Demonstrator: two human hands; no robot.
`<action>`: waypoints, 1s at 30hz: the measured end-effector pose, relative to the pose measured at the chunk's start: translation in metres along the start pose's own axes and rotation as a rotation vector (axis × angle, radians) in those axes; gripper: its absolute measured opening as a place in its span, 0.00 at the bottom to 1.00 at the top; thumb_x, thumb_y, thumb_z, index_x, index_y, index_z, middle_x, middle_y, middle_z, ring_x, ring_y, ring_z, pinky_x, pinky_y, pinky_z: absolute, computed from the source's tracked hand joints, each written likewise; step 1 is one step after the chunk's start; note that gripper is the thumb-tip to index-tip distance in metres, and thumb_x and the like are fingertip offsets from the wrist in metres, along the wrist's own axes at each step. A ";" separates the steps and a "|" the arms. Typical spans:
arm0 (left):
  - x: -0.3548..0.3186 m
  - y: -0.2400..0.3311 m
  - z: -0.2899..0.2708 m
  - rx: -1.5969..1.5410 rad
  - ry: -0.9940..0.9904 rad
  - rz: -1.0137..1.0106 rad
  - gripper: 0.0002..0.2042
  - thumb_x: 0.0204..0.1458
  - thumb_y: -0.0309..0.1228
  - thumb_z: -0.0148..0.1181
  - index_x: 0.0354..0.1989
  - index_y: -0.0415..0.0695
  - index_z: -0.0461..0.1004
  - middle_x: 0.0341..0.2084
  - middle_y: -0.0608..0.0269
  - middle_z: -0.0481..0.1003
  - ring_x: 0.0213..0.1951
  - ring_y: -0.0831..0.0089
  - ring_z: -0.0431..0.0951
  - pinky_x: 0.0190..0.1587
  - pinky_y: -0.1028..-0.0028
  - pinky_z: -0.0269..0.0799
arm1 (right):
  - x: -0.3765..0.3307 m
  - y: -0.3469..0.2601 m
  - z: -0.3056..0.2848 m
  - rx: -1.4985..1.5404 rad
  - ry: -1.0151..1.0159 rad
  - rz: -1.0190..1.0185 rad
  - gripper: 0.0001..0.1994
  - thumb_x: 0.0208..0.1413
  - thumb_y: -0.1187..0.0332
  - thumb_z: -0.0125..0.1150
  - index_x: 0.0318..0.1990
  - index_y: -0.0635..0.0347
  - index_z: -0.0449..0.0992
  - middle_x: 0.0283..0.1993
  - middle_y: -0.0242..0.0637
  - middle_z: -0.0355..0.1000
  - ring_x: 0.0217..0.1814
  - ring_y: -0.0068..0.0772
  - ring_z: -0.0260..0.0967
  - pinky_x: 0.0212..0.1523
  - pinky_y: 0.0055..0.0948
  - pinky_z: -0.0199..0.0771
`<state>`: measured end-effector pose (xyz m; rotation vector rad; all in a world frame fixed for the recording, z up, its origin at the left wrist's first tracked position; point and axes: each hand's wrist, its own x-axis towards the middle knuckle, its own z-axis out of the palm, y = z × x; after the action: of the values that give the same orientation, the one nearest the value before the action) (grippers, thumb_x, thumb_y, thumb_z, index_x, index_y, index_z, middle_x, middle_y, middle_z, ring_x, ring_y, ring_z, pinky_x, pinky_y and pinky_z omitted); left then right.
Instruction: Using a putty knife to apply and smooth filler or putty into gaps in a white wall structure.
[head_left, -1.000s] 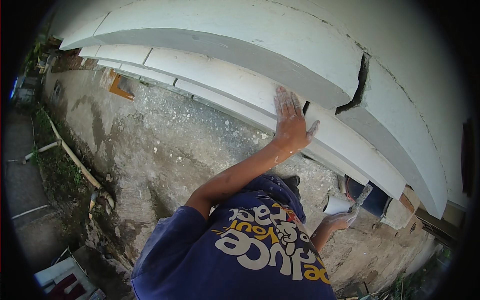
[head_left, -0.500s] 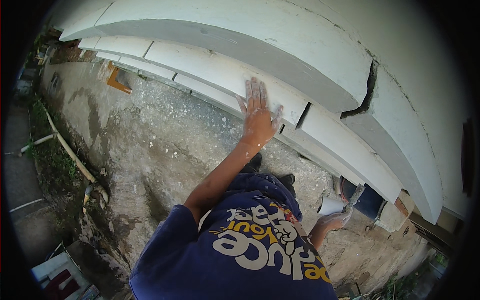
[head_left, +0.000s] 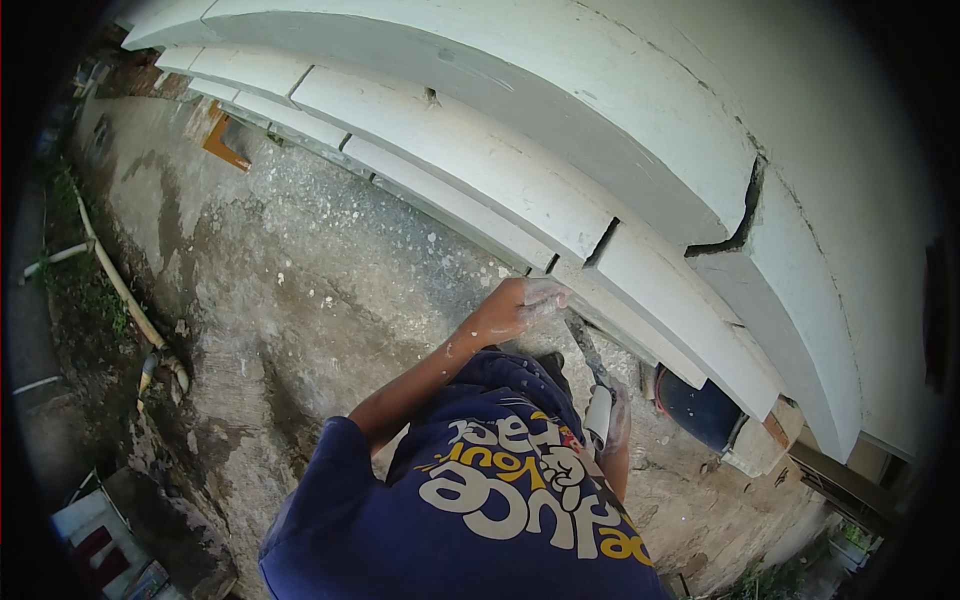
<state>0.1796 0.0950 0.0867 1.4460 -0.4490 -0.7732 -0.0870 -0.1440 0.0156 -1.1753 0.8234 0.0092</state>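
Note:
My left hand [head_left: 522, 307] is above the concrete ground, just off the edge of the white stepped ledge [head_left: 450, 130]. Its whitened fingers are stretched out together toward the right, close to the tip of a blade, and I see nothing in them. Lower and to the right, my right hand [head_left: 617, 420] is closed around a putty knife [head_left: 586, 348], whose narrow blade is crusted and points up toward my left hand. A white cylinder [head_left: 598, 415] is in that grip too. Whether it is a handle or a separate piece, I cannot tell.
Dark gaps [head_left: 602, 240] split the ledge between its blocks. A dark blue bucket [head_left: 700, 408] stands under its right end. An orange-brown angled piece [head_left: 225, 140] lies beside the ledge at the far left. Pipes [head_left: 125, 290] run along the left side of the speckled concrete floor [head_left: 300, 300].
My left hand has come off the ledge face, down toward my body. My right hand has moved left from beside the bucket, bringing the putty knife and white cylinder in front of me.

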 end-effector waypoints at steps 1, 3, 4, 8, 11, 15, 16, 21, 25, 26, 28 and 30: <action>-0.006 -0.007 -0.005 -0.005 0.001 0.001 0.19 0.64 0.37 0.61 0.55 0.33 0.76 0.50 0.50 0.81 0.51 0.72 0.81 0.54 0.74 0.74 | 0.004 -0.002 0.004 -0.005 0.002 0.001 0.24 0.69 0.51 0.51 0.63 0.60 0.67 0.43 0.38 0.76 0.34 0.30 0.74 0.34 0.27 0.77; -0.020 -0.019 -0.010 -0.103 0.302 0.097 0.19 0.64 0.41 0.60 0.49 0.33 0.79 0.36 0.54 0.83 0.43 0.73 0.82 0.48 0.73 0.75 | 0.011 -0.005 0.011 -0.197 -0.144 -0.165 0.26 0.72 0.46 0.43 0.63 0.58 0.68 0.42 0.35 0.77 0.29 0.25 0.72 0.28 0.24 0.75; -0.030 -0.018 -0.016 -0.109 0.316 0.091 0.19 0.64 0.41 0.60 0.49 0.33 0.79 0.36 0.54 0.83 0.43 0.73 0.82 0.48 0.73 0.75 | 0.009 -0.049 0.050 -0.014 -0.040 0.254 0.26 0.71 0.47 0.47 0.64 0.57 0.68 0.43 0.35 0.77 0.30 0.25 0.72 0.29 0.24 0.75; -0.044 -0.014 -0.012 0.040 0.276 -0.159 0.26 0.67 0.51 0.53 0.34 0.35 0.79 0.22 0.62 0.76 0.29 0.74 0.75 0.36 0.72 0.70 | -0.008 -0.090 0.101 0.135 -0.165 0.010 0.25 0.67 0.53 0.54 0.65 0.57 0.68 0.42 0.34 0.76 0.32 0.25 0.72 0.29 0.23 0.75; -0.050 -0.011 0.008 -0.166 0.122 -0.202 0.30 0.68 0.56 0.47 0.30 0.37 0.76 0.20 0.63 0.74 0.27 0.74 0.74 0.35 0.72 0.68 | -0.005 -0.102 0.115 0.223 -0.076 0.007 0.26 0.67 0.53 0.54 0.67 0.57 0.67 0.42 0.36 0.75 0.33 0.26 0.72 0.31 0.24 0.74; -0.051 0.024 0.034 -0.306 -0.204 -0.184 0.29 0.68 0.57 0.45 0.37 0.38 0.75 0.22 0.61 0.76 0.28 0.72 0.76 0.38 0.73 0.72 | -0.008 -0.109 0.132 0.229 0.021 -0.112 0.25 0.70 0.55 0.48 0.65 0.64 0.69 0.43 0.37 0.75 0.39 0.26 0.72 0.39 0.25 0.73; -0.048 0.025 0.032 -0.279 -0.341 -0.246 0.26 0.68 0.52 0.49 0.52 0.37 0.74 0.36 0.58 0.80 0.41 0.72 0.80 0.50 0.72 0.73 | -0.011 -0.116 0.140 0.217 0.054 -0.055 0.23 0.71 0.57 0.48 0.64 0.63 0.70 0.42 0.36 0.74 0.39 0.27 0.71 0.39 0.26 0.73; -0.046 0.034 0.034 -0.170 -0.321 -0.238 0.19 0.62 0.30 0.62 0.60 0.38 0.73 0.45 0.58 0.80 0.50 0.75 0.77 0.56 0.73 0.70 | -0.008 -0.102 0.145 0.419 0.094 -0.014 0.21 0.70 0.59 0.49 0.63 0.62 0.69 0.40 0.35 0.73 0.40 0.27 0.71 0.40 0.28 0.74; -0.049 0.022 0.033 -0.183 -0.333 -0.214 0.17 0.61 0.25 0.59 0.58 0.38 0.73 0.47 0.58 0.80 0.49 0.76 0.76 0.56 0.72 0.70 | -0.012 -0.100 0.146 0.447 0.028 -0.052 0.21 0.70 0.60 0.50 0.64 0.63 0.69 0.41 0.35 0.73 0.40 0.26 0.71 0.42 0.28 0.75; -0.051 0.020 0.036 -0.203 -0.337 -0.231 0.17 0.60 0.23 0.58 0.58 0.38 0.73 0.46 0.59 0.80 0.48 0.76 0.76 0.55 0.72 0.69 | -0.013 -0.099 0.145 0.430 0.003 -0.064 0.21 0.71 0.60 0.50 0.65 0.62 0.69 0.41 0.35 0.73 0.40 0.26 0.71 0.43 0.28 0.75; -0.051 0.014 0.040 -0.221 -0.343 -0.251 0.17 0.59 0.22 0.57 0.57 0.38 0.72 0.45 0.59 0.80 0.48 0.76 0.75 0.55 0.73 0.69 | -0.014 -0.101 0.146 0.416 -0.018 -0.075 0.21 0.71 0.60 0.50 0.66 0.61 0.68 0.41 0.35 0.73 0.39 0.25 0.70 0.43 0.27 0.75; -0.049 0.003 0.041 -0.268 -0.306 -0.172 0.18 0.58 0.22 0.54 0.57 0.39 0.71 0.45 0.60 0.79 0.47 0.76 0.75 0.54 0.74 0.68 | -0.016 -0.107 0.153 0.406 0.004 -0.098 0.21 0.72 0.60 0.49 0.66 0.59 0.68 0.41 0.34 0.73 0.39 0.24 0.70 0.43 0.27 0.75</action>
<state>0.1176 0.1005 0.1023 1.1291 -0.4374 -1.1566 0.0324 -0.0581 0.1317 -0.8296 0.7290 -0.2314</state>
